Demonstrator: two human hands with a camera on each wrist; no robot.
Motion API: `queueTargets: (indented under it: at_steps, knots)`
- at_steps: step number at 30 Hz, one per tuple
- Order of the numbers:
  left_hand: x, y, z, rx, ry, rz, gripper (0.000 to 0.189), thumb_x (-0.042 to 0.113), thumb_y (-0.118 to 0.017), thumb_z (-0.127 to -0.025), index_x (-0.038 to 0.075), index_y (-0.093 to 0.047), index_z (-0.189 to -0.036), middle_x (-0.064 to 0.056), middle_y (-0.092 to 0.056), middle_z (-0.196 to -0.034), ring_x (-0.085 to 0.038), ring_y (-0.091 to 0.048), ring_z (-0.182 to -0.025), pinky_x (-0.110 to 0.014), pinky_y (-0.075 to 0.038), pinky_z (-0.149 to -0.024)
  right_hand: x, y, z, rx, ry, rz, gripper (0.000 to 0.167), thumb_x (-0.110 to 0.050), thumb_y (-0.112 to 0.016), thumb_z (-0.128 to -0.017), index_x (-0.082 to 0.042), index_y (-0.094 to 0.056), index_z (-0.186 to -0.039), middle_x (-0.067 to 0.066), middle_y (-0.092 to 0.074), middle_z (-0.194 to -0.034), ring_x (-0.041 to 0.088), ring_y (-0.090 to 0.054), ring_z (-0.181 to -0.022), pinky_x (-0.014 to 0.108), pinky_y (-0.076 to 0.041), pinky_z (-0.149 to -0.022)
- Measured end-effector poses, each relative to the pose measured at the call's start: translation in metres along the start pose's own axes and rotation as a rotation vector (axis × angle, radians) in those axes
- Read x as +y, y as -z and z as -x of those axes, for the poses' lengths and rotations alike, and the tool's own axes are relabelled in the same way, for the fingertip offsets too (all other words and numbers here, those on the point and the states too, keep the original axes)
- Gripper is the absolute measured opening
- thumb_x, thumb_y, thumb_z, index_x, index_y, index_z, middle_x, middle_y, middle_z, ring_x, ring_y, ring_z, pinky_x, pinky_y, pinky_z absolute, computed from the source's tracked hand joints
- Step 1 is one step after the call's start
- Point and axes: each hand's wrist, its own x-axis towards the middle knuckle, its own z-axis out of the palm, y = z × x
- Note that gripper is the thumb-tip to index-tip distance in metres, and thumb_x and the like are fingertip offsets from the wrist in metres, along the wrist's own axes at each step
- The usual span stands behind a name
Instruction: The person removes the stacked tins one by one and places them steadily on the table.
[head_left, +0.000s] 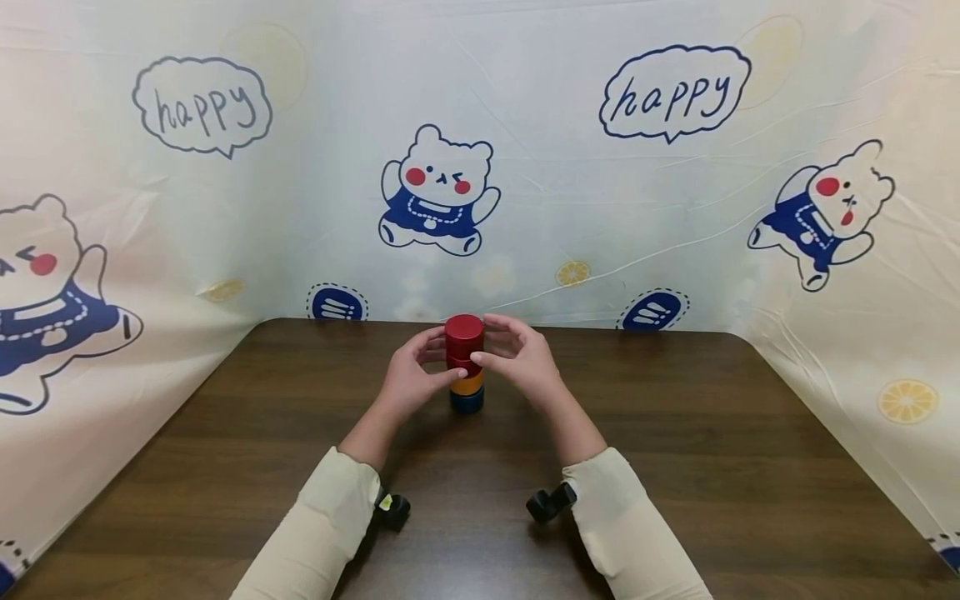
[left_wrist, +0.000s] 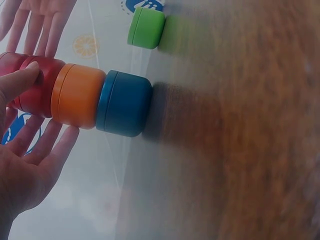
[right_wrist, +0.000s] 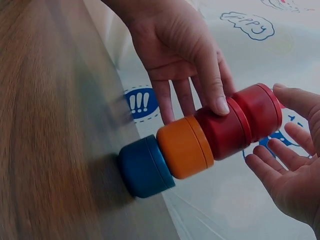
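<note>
Four small lidded jars, upright in one stack on the table, go up from a blue jar (right_wrist: 145,167) through an orange jar (right_wrist: 184,147) and a lower red jar (right_wrist: 222,130) to an upper red jar (head_left: 464,332). My left hand (head_left: 408,373) holds the lower red jar, its thumb on the near side and its fingers passing behind. On the stack's right, my right hand (head_left: 527,360) is spread round the upper red jar. The right wrist view has its thumb by the top rim and its fingers apart from the jar.
A green jar (left_wrist: 146,28) stands apart on the brown wooden table (head_left: 247,450) in the left wrist view; it does not show in the head view. Behind the table hangs a printed cloth (head_left: 540,208) with bears. Black wrist cameras sit below both sleeves.
</note>
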Motion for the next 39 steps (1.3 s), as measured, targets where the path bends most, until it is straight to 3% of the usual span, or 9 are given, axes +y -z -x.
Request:
queueTargets:
  at_steps: [8, 17, 22, 39]
  knots:
    - [-0.002, 0.0, -0.001, -0.001, -0.016, 0.019, 0.066, 0.014, -0.083, -0.079, 0.019, -0.053, -0.137, -0.008, -0.06, -0.129, -0.029, -0.058, -0.115, -0.045, -0.053, -0.089, 0.003, -0.01, -0.005, 0.028, -0.047, 0.002, 0.061, -0.011, -0.078, -0.084, -0.008, -0.052, -0.139, 0.013, -0.057, -0.135, 0.027, -0.055, -0.122, 0.038, -0.045, -0.102]
    - [-0.004, 0.001, -0.002, -0.009, -0.026, 0.014, 0.065, 0.014, -0.083, -0.079, 0.02, -0.054, -0.136, -0.006, -0.061, -0.128, -0.028, -0.059, -0.113, -0.043, -0.054, -0.088, -0.024, -0.021, 0.008, 0.075, -0.023, 0.026, 0.055, -0.004, -0.073, -0.086, -0.001, -0.052, -0.136, 0.017, -0.057, -0.133, 0.031, -0.056, -0.121, 0.042, -0.044, -0.102]
    - [-0.005, 0.001, -0.003, -0.001, -0.022, 0.01, 0.066, 0.015, -0.084, -0.078, 0.02, -0.054, -0.136, -0.006, -0.061, -0.128, -0.027, -0.059, -0.113, -0.044, -0.053, -0.091, -0.022, -0.025, 0.008, 0.111, -0.004, 0.042, 0.052, -0.004, -0.073, -0.086, 0.0, -0.053, -0.134, 0.017, -0.059, -0.13, 0.031, -0.058, -0.118, 0.042, -0.045, -0.101]
    - [-0.003, 0.001, -0.003, -0.001, -0.002, -0.004, 0.064, 0.017, -0.083, -0.079, 0.023, -0.055, -0.136, -0.005, -0.059, -0.131, -0.027, -0.058, -0.116, -0.046, -0.053, -0.09, -0.021, -0.018, 0.011, 0.13, -0.009, 0.012, 0.052, -0.001, -0.073, -0.086, -0.001, -0.053, -0.135, 0.017, -0.057, -0.133, 0.031, -0.058, -0.12, 0.039, -0.047, -0.098]
